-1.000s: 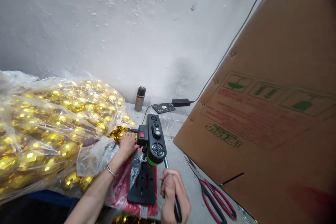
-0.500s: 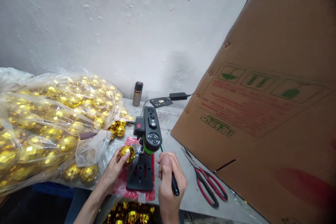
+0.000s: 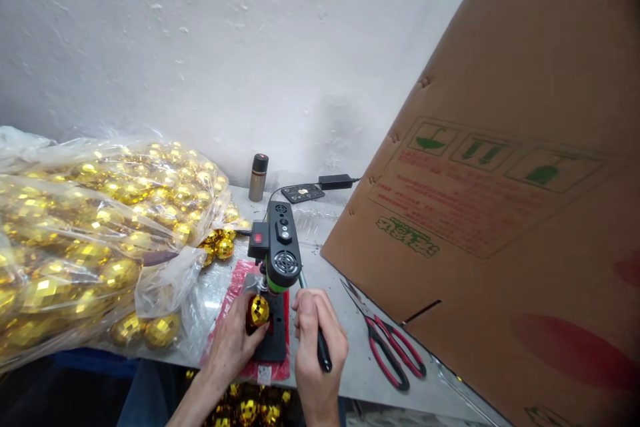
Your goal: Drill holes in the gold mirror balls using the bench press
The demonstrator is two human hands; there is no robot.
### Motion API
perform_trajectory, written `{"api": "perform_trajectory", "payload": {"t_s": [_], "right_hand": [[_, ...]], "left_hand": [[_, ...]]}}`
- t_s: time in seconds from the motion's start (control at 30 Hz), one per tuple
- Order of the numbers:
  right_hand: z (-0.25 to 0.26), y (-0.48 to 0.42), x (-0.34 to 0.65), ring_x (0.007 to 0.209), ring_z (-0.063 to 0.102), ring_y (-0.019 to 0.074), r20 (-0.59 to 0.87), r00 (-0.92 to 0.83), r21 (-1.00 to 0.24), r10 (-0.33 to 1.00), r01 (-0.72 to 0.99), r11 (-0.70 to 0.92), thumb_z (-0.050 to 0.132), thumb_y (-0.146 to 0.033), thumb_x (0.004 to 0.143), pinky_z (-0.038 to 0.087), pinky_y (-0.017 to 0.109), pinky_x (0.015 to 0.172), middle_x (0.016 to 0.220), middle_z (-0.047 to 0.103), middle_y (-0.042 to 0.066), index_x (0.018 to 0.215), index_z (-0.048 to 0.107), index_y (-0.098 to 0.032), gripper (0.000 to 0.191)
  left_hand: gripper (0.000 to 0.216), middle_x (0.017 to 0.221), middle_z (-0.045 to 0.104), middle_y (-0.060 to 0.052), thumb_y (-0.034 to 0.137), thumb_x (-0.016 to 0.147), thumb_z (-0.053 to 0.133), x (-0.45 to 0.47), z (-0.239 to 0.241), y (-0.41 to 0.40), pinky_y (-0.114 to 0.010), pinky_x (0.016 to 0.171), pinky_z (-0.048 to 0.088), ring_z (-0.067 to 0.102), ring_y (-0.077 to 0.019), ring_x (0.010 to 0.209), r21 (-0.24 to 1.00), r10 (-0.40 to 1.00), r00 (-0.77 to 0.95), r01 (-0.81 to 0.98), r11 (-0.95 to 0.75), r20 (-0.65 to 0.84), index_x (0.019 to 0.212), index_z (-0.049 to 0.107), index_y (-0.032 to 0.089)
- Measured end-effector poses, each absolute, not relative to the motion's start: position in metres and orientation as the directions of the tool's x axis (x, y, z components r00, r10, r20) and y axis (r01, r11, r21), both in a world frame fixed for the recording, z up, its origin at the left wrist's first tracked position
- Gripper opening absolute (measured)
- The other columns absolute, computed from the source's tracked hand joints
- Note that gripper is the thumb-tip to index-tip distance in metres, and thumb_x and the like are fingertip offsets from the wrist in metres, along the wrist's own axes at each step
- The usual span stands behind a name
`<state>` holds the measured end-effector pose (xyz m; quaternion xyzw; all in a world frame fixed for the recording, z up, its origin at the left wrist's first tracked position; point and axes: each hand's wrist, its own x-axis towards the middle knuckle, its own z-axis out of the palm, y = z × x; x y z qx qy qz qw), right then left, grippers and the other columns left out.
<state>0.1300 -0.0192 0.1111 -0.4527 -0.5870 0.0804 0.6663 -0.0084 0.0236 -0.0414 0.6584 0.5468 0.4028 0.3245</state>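
Note:
A shiny gold mirror ball (image 3: 260,311) is in my left hand (image 3: 231,340), thumb and fingers around it. It sits over the black slotted base (image 3: 273,347) of a small bench drill press (image 3: 284,240), close below the drill's head. My right hand (image 3: 320,340) is wrapped round the black-ended lever (image 3: 324,353) on the machine's right side. The tip of the drill is hard to make out behind the ball and head. A red plastic sheet (image 3: 285,368) lies under the base.
A clear bag (image 3: 145,257) of gold balls fills the left. Black-and-red scissors (image 3: 395,347) lie to the right, before a large cardboard box (image 3: 480,213). Behind the drill stand a spray can (image 3: 258,177) and a power adapter (image 3: 335,181). More gold balls (image 3: 250,407) show below the table edge.
My left hand has brought the gold ball rightward and down, from beside the drill to over its base. My right hand keeps its hold on the lever. The view has shifted slightly.

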Motion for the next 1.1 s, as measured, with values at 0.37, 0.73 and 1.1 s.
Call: {"api": "perform_trajectory", "payload": {"t_s": [0.37, 0.73, 1.1], "right_hand": [[0.113, -0.022, 0.13, 0.06, 0.055, 0.009, 0.721, 0.284, -0.685, 0.632, 0.429, 0.589, 0.047, -0.02, 0.112, 0.046, 0.017, 0.056, 0.073, 0.059, -0.003, 0.081, 0.059, -0.023, 0.033], [0.108, -0.022, 0.131, 0.056, 0.051, 0.0091, 0.74, 0.262, -0.663, 0.62, 0.439, 0.606, 0.046, -0.017, 0.111, 0.042, 0.02, 0.053, 0.073, 0.056, -0.003, 0.084, 0.059, -0.023, 0.03], [0.059, -0.018, 0.129, 0.064, 0.059, 0.0123, 0.788, 0.297, -0.612, 0.539, 0.469, 0.636, 0.042, -0.014, 0.109, 0.045, 0.024, 0.059, 0.076, 0.061, -0.002, 0.079, 0.055, -0.024, 0.034]], "left_hand": [[0.049, 0.135, 0.071, -0.018, 0.029, 0.093, 0.064, 0.016, -0.056, 0.015, -0.046, 0.081, 0.068, 0.078, -0.0366, 0.109, 0.666, 0.969, 0.037, 0.72, -0.196, 0.245, 0.141, 0.063, 0.021], [0.05, 0.12, 0.079, -0.016, 0.041, 0.089, 0.07, 0.009, -0.059, 0.023, -0.062, 0.103, 0.055, 0.073, -0.0402, 0.114, 0.758, 0.955, 0.095, 0.588, -0.282, 0.281, 0.134, 0.07, 0.02], [0.049, 0.119, 0.079, -0.014, 0.037, 0.085, 0.076, 0.01, -0.053, 0.024, -0.06, 0.105, 0.054, 0.072, -0.039, 0.113, 0.79, 0.972, 0.126, 0.568, -0.233, 0.196, 0.131, 0.071, 0.022]]}}
